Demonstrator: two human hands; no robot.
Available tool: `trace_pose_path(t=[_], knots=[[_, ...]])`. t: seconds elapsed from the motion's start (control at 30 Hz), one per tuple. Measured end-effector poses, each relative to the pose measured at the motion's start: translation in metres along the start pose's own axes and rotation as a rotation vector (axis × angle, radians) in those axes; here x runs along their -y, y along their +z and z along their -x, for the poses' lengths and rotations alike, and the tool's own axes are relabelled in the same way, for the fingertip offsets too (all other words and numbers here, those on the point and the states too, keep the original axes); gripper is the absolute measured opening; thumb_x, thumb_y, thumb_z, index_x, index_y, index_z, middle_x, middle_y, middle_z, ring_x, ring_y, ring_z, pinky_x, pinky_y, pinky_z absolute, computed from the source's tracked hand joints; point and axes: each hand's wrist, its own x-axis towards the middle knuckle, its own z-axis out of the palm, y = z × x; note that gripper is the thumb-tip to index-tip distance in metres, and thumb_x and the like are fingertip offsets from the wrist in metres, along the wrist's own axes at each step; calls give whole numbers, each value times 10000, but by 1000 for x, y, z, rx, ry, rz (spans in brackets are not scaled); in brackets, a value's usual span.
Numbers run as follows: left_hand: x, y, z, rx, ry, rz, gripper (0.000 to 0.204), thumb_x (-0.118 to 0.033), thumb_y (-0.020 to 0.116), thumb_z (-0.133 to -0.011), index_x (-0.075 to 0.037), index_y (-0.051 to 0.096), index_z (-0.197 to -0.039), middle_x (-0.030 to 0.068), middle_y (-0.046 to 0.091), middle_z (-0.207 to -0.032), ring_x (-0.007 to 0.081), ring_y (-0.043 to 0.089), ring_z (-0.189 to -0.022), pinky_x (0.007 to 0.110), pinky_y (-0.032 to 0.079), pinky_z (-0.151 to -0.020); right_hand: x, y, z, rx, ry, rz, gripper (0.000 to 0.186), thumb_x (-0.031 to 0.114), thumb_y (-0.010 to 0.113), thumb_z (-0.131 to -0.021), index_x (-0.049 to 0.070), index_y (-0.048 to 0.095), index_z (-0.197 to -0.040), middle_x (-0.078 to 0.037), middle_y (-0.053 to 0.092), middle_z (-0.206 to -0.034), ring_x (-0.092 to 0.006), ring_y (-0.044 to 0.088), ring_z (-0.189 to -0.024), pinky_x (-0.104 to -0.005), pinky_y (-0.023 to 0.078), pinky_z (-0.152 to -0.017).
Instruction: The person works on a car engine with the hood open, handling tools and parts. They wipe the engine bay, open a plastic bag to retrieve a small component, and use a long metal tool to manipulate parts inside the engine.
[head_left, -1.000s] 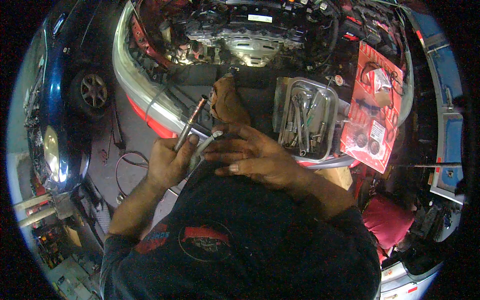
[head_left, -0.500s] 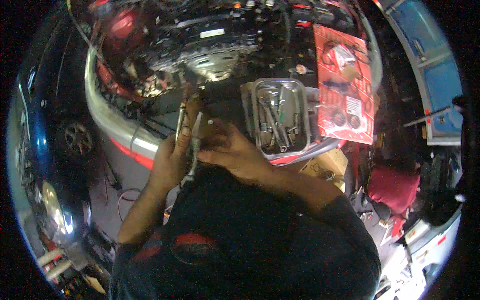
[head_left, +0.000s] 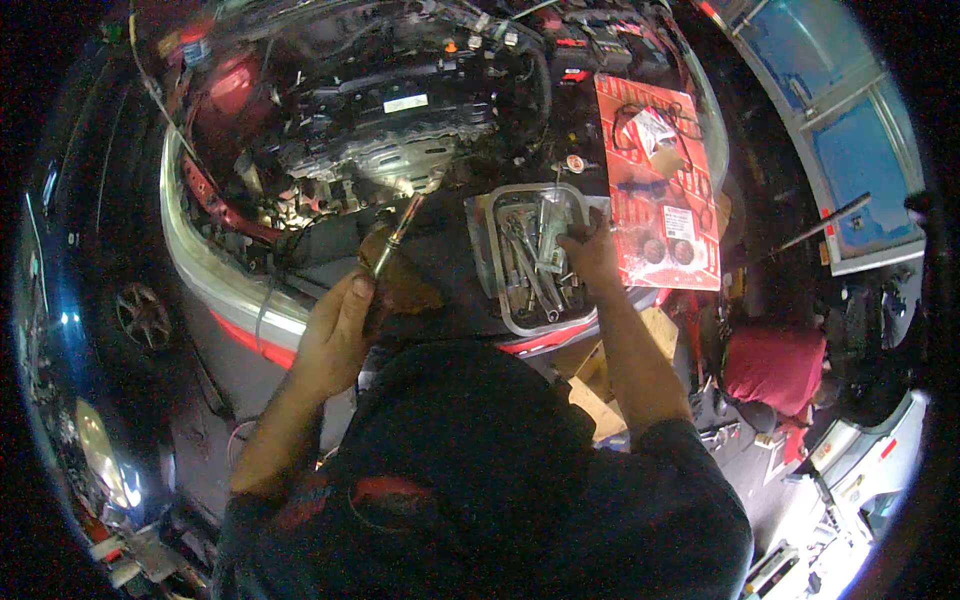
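Observation:
My left hand (head_left: 342, 325) is closed round a slim metal rod (head_left: 395, 240) with a reddish-brown upper end. The rod points up and away over the front of the open engine bay. A brown, rag-like piece (head_left: 408, 283) lies just right of this hand. My right hand (head_left: 594, 258) is over the right side of a clear plastic tray (head_left: 500, 290) of tools. Its thumb and fingers look apart, and the thumb is close to a clear packet (head_left: 552, 240). Several wrenches (head_left: 530, 262) lie in the tray. Part of the right hand's fingers is hard to make out.
A red-backed parts package (head_left: 655, 230) leans right of the tray. Beyond lies the engine (head_left: 400, 125), bordered by the pale bumper (head_left: 190, 240). A cardboard box (head_left: 600, 385) is below at right, near a red cloth-covered seat (head_left: 775, 370). A dark car (head_left: 110, 240) stands at left.
My right hand has moved right, from beside the left hand to the tray. The pale, slender thing between my hands is no longer there. The left hand still holds the rod.

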Motion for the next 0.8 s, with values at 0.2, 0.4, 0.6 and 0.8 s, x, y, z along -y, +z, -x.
trace_pose_path(t=[0.2,0.4,0.6,0.8], knots=[[-34,-30,34,-76,66,-40,371,-383,437,-999,-70,599,-883,-64,422,-632,43,338,-525,216,258,-467,47,9,-2,-175,-221,402,536,129,693,-771,18,431,-1226,-184,623,-1058,-347,620,-965,-417,512,-815],[-49,-49,58,-220,112,-243,307,-233,566,-956,44,627,-1075,27,622,-789,86,528,-766,245,441,-700,217,17,82,677,-338,-416,541,0,643,-758,33,485,-1274,-41,544,-951,-120,524,-887,-252,433,-784],[-58,-42,83,-380,293,-429,271,-185,627,-911,50,658,-1043,115,666,-752,98,571,-695,274,471,-660,290,48,118,1023,-669,-289,594,20,637,-770,51,469,-1339,14,456,-792,-85,443,-725,-216,367,-675],[-65,-39,100,-415,228,-474,255,-183,646,-897,41,668,-1017,106,637,-653,106,568,-601,292,458,-566,298,59,116,1107,-708,-238,554,4,618,-782,56,495,-1319,35,406,-752,-69,401,-700,-214,344,-653]])
